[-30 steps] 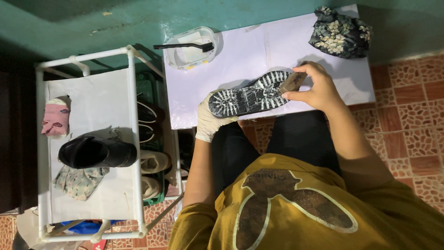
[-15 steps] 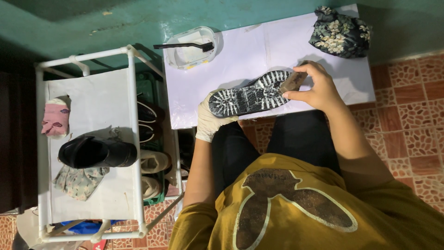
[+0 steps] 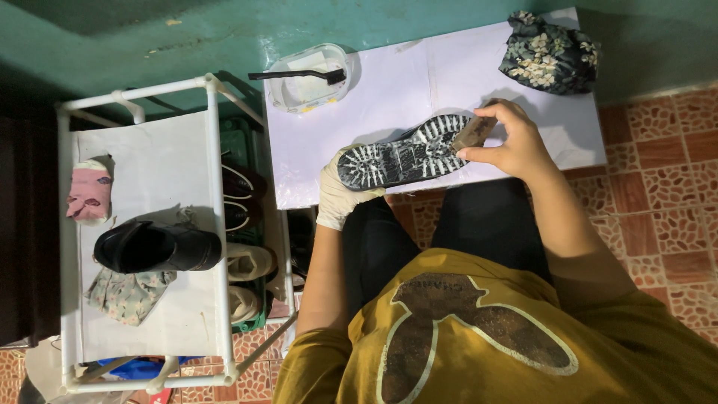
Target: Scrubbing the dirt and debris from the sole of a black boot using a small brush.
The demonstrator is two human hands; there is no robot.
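- Shoe [image 3: 407, 155] held sole-up over the near edge of the white table [image 3: 419, 82]; black lugged sole streaked with pale grime, heel end to the left, toe end to the right.
- Left hand [image 3: 340, 196], in a pale glove, cups the heel end from below; fingers curled around the shoe, fingertips hidden under it.
- Right hand [image 3: 512, 142], bare, sits at the toe end; fingers pressed together and pinching a small brown block [image 3: 473, 133] against the sole.
- Block touches the sole's toe end, thumb on its near side, fingers on its far side.
- Clear tub [image 3: 310, 78] with a black brush [image 3: 299, 75] laid across it, far left of table.
- Floral cloth bag [image 3: 550, 52] at far right corner.
- White rack [image 3: 142, 224] to the left carries a black shoe [image 3: 157, 247].
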